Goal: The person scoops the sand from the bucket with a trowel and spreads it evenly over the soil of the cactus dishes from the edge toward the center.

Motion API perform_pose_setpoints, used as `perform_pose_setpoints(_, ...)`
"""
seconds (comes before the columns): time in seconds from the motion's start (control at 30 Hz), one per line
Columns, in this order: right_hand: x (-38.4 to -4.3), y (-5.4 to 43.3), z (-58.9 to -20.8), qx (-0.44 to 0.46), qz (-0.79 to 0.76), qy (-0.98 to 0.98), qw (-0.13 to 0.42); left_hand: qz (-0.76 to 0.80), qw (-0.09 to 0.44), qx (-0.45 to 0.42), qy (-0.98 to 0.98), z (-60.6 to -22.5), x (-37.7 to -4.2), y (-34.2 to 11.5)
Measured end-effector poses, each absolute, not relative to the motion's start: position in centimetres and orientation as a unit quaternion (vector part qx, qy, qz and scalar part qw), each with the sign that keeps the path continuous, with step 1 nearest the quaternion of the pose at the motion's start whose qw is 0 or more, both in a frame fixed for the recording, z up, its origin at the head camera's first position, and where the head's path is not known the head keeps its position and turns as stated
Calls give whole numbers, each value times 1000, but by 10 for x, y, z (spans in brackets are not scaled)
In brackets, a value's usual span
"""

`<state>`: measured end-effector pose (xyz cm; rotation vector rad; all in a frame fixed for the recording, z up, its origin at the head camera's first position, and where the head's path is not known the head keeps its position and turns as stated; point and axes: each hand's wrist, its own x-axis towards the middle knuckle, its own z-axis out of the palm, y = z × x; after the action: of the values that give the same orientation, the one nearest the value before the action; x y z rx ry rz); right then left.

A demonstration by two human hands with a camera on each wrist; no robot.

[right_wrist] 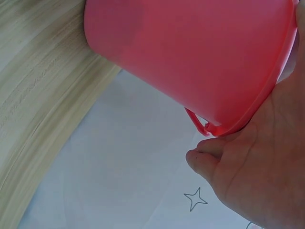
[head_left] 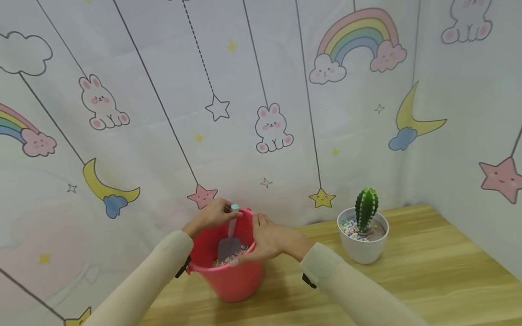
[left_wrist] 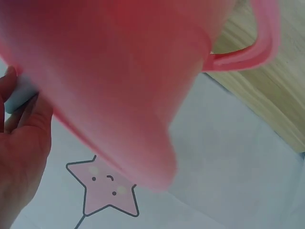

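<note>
A red bucket [head_left: 234, 285] stands at the left part of the wooden table, with small multicoloured beads or pebbles [head_left: 224, 261] inside. My left hand [head_left: 210, 215] holds a small shovel [head_left: 230, 246] by the light blue end of its handle, above the bucket's far left rim. The shovel's grey blade points down at the beads. In the left wrist view, the fingers of the left hand [left_wrist: 24, 138] close round the handle end. My right hand [head_left: 273, 237] grips the bucket's right rim, its thumb lying over the rim. The right wrist view shows this hand [right_wrist: 259, 157] against the bucket's edge.
To the right, a white pot [head_left: 363, 251] with a green cactus [head_left: 366, 208] and coloured pebbles stands on the wooden table [head_left: 428, 271]. A white cloth backdrop [head_left: 163, 59] printed with rabbits, stars and moons rises behind. The bucket's handle [left_wrist: 252, 57] hangs at its side.
</note>
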<state>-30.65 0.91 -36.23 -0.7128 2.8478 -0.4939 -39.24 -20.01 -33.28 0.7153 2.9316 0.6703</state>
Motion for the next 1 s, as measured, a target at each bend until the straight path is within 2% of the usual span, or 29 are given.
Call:
perform_pose_setpoints(0.37,-306,10,-358,-235,-164,954,85,233,26,210,949,-336,-383,-189)
perform_pose_setpoints(0.7,-303,8,-361,-243,-174,951,84,248,19,173,953,-344,-380,-204)
perform_pose_setpoints(1.0,-306,8,-363,-240,-198,948,72,297,64,124,944,-341,-366,-219)
